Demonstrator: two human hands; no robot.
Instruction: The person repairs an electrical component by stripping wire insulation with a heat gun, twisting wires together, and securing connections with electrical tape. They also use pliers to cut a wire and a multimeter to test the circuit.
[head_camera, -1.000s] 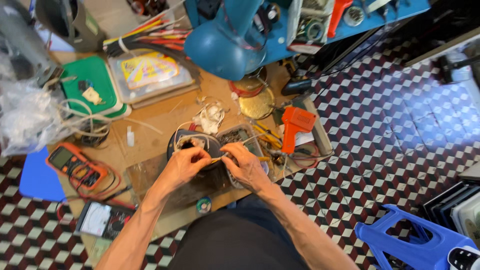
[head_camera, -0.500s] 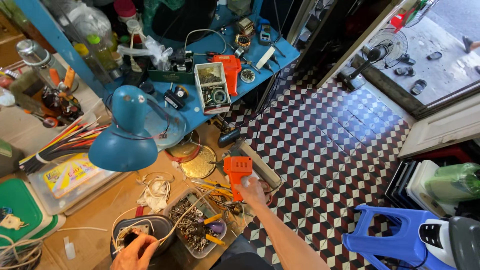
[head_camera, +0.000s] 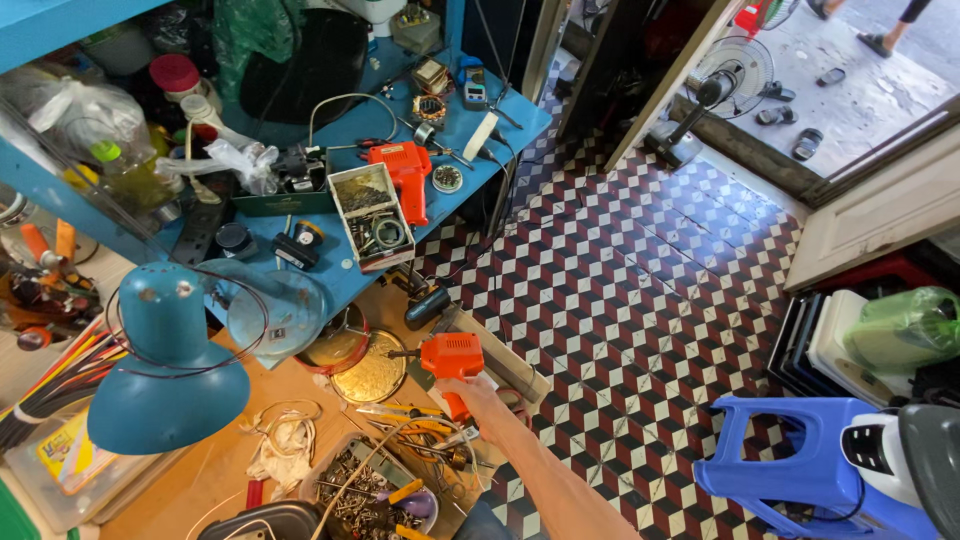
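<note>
So the right hand (head_camera: 478, 395) has its grip clamped on the handle of an orange soldering gun (head_camera: 450, 357), holding it just above the right edge of the wooden table (head_camera: 215, 470). The gun's tip points left, toward a round brass-coloured disc (head_camera: 372, 372) lying flat on the table. The forearm runs down to the bottom edge of the view. The left hand isn't anywhere in view.

Just below the hand there's a mess of yellow-handled pliers (head_camera: 415, 418) and other small tools, and next to that a tray of screws and bits (head_camera: 365, 490). A blue desk lamp (head_camera: 165, 375) hangs over the left part of the table, with a bundle of white cord (head_camera: 285, 445) lying near its shade.

Further back sits a blue shelf (head_camera: 480, 115) crowded with stuff: a second orange soldering gun (head_camera: 405, 170), an open box of metal rings and parts (head_camera: 372, 215), and a couple of small meters. Off to the right it's checkered tile floor (head_camera: 640, 300), a blue plastic stool (head_camera: 800, 470) and a standing fan (head_camera: 700, 110) by the doorway.
</note>
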